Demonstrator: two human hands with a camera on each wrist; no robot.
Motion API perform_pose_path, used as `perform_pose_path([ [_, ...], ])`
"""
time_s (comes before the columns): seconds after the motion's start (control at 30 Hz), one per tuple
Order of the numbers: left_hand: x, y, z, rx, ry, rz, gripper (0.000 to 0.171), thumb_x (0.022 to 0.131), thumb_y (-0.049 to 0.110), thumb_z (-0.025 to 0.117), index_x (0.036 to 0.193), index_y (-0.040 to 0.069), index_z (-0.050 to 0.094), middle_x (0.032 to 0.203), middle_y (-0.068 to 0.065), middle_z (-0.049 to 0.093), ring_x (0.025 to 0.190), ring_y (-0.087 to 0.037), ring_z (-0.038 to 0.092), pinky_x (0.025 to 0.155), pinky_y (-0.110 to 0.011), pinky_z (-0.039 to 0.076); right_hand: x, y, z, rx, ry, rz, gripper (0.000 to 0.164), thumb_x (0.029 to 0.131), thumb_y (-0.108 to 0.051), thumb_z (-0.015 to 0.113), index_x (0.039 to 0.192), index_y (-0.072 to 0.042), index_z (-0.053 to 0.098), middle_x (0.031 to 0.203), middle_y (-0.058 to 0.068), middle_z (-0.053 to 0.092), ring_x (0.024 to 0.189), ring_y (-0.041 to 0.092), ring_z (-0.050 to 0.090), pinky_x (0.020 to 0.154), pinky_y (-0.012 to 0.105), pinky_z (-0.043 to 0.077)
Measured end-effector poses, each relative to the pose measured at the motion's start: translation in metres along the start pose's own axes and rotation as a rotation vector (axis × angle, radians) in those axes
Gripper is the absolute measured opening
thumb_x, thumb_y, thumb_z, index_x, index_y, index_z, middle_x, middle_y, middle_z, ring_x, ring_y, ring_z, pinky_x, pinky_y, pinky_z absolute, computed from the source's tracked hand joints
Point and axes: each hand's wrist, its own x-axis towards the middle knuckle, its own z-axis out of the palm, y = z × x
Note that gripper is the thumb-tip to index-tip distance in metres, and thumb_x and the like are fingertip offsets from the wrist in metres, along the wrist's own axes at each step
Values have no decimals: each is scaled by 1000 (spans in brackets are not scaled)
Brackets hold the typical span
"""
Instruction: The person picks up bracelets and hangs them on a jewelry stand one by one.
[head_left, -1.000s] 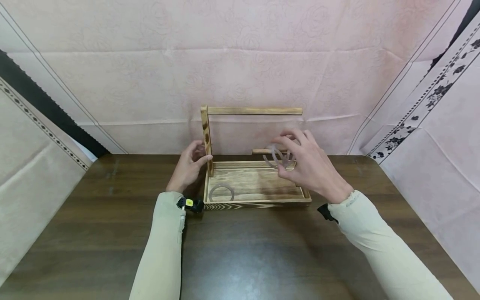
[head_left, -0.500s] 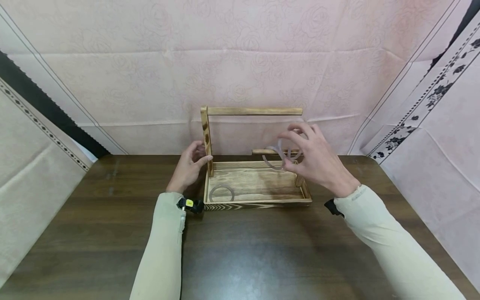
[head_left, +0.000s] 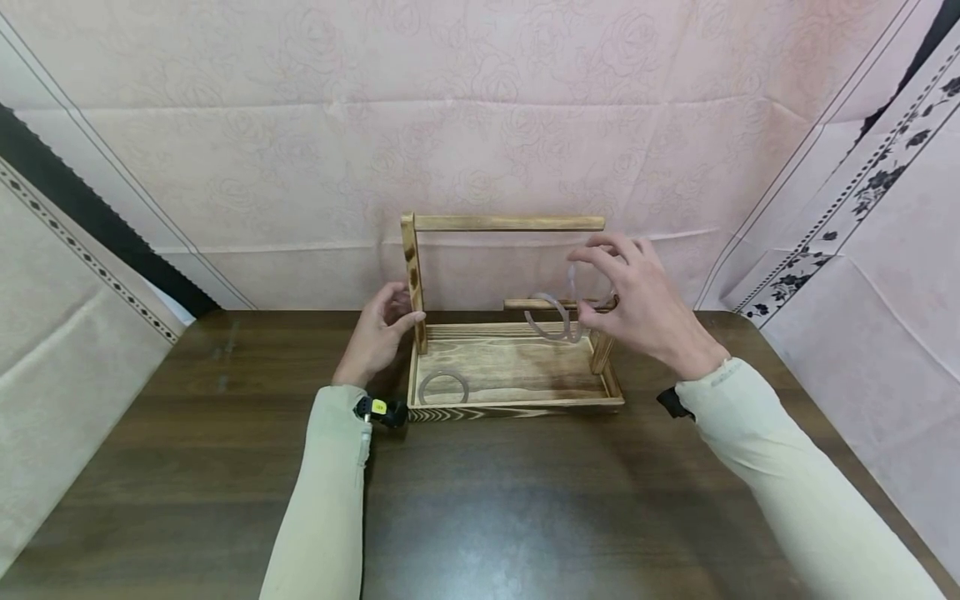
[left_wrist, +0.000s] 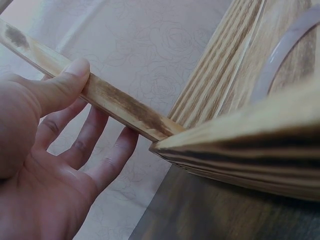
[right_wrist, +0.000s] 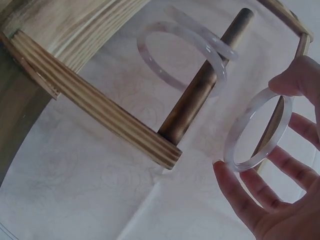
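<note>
A wooden display stand [head_left: 517, 409] has a shallow tray base, a tall left upright [head_left: 413, 267] with a long upper rod [head_left: 510, 222], and a short right upright [head_left: 600, 354] with a lower rod [head_left: 517, 304]. My left hand [head_left: 378, 333] grips the left upright, thumb on one face and fingers behind. Between thumb and fingertips, my right hand [head_left: 641, 304] pinches a pale translucent bangle [right_wrist: 231, 145], apart from the lower rod. Two similar bangles hang on that rod, the nearer bangle [right_wrist: 216, 60] overlapping the farther bangle [right_wrist: 192, 25]. Another bangle [head_left: 464, 387] lies in the tray's front left corner.
The stand sits near the back edge of a dark wooden table [head_left: 487, 508]. A pale patterned cloth [head_left: 480, 150] hangs behind it, with more cloth along both sides. Seen through the held bangle in the right wrist view is part of the upper rod [right_wrist: 272, 122].
My right hand has moved right and slightly up, drawing the pinched bangle away from the hanging ones. More of the right upright shows. My left hand has stayed put.
</note>
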Motion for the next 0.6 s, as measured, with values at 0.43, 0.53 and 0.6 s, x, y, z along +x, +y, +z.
perform_pose_path([
  [0.43, -2, 5, 0, 1, -4, -12, 39, 100, 11, 65, 136, 5, 52, 127, -20, 63, 119, -33, 61, 99, -40, 47, 6, 7, -5, -26, 27, 26, 57, 78, -11, 79, 132, -13, 62, 140, 16, 53, 111, 37, 49, 84, 52, 48],
  [0.53, -3, 8, 0, -4, -7, -24, 39, 100, 9, 64, 137, 4, 51, 128, -21, 62, 121, -35, 59, 101, -43, 46, 7, 7, -6, -24, 25, 35, 57, 78, -11, 79, 133, -12, 61, 141, 17, 52, 112, 38, 49, 85, 53, 48],
  [0.6, -6, 16, -1, 0, -11, -35, 39, 100, 7, 62, 137, 2, 50, 129, -23, 61, 122, -36, 59, 103, -44, 46, 8, 8, -6, -22, 26, 42, 57, 78, -11, 79, 132, -12, 61, 142, 17, 52, 113, 38, 49, 85, 54, 48],
])
